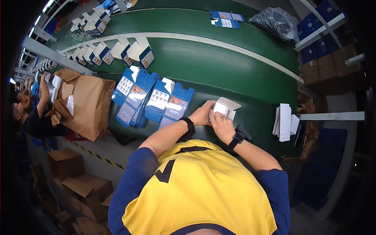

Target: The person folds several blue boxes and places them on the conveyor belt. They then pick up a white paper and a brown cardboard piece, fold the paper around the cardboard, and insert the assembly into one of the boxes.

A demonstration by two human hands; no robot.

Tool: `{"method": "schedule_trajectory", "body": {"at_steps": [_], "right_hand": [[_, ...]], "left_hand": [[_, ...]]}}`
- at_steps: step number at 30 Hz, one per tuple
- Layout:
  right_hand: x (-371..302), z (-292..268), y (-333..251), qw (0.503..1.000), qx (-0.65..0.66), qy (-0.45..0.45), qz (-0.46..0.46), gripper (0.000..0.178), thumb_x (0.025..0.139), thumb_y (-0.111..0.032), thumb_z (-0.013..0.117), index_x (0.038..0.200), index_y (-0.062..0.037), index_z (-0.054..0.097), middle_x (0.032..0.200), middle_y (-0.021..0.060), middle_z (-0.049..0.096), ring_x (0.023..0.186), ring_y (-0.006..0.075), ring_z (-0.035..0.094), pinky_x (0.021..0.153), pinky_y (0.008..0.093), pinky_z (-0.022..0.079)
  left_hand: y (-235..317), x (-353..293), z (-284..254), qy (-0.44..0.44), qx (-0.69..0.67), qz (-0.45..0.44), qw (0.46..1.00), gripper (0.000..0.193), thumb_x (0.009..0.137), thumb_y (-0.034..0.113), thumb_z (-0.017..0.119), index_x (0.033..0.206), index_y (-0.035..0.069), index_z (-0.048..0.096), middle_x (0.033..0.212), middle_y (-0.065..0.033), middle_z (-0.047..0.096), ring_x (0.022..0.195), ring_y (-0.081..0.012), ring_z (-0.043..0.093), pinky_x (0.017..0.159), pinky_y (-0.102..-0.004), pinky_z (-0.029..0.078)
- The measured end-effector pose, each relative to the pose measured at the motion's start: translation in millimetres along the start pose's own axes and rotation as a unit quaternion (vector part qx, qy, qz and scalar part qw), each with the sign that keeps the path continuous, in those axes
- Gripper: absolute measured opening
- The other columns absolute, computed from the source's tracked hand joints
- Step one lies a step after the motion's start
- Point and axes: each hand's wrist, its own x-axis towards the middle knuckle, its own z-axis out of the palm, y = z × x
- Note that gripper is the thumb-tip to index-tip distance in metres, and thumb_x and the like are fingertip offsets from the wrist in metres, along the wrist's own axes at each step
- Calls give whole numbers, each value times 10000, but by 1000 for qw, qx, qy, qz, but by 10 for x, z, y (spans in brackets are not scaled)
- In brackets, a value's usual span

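A small open carton (232,105) with raised white flaps stands on the green work surface in front of me. My left hand (202,114) is closed around its left side. Inside its mouth sits a white cardboard piece (221,108), and the fingers of my right hand (223,124) are closed on it. Some fingertips are hidden behind the carton. To the left lie two stacks of flat blue printed cartons, the nearer stack (156,100) beside my left forearm and the other stack (126,112) farther left.
A large brown paper bag (92,103) stands at the left, with a co-worker's arm (44,92) beyond it. White folded card strips (284,123) lie at the right. Open boxes (141,55) line the conveyor belt (203,58). A bag of dark items (275,22) lies at the far right.
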Motion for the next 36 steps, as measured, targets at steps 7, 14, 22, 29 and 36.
{"method": "schedule_trajectory", "body": {"at_steps": [7,14,22,29,36], "right_hand": [[237,-153,329,957,92,-275,-15,379,769,-63,551,1147,-33,566,922,140,556,736,281,637,623,379,526],[128,-88,552,938,267,-221,-2,320,752,-42,583,1068,-71,616,942,159,598,819,329,636,728,425,518],[300,221,269,937,141,-315,46,316,709,-49,624,1023,-70,646,957,181,613,818,336,632,729,412,520],[251,116,428,927,204,-307,64,424,675,-54,659,1096,-45,612,938,193,618,850,347,631,740,419,514],[15,-89,182,887,265,-290,242,532,730,-56,609,1241,-17,463,996,255,608,930,368,606,806,434,488]], "left_hand": [[159,-9,2,1,6,-28,1000,1028,530,320,859,1321,14,278,1303,-198,386,1173,-384,443,959,-428,410],[119,-34,-20,-3,1,-5,1000,1054,508,315,866,1322,-4,278,1302,-194,385,1224,-365,390,997,-416,380],[59,-57,5,4,-1,11,1000,1006,522,333,859,1301,14,308,1285,-180,395,1189,-372,423,974,-421,396],[73,-59,-5,29,23,35,999,977,533,354,851,1289,32,323,1269,-172,406,1164,-381,450,946,-427,419],[162,-119,98,10,49,50,997,961,536,320,844,1290,28,325,1252,-191,419,1193,-366,415,993,-409,377]]}}
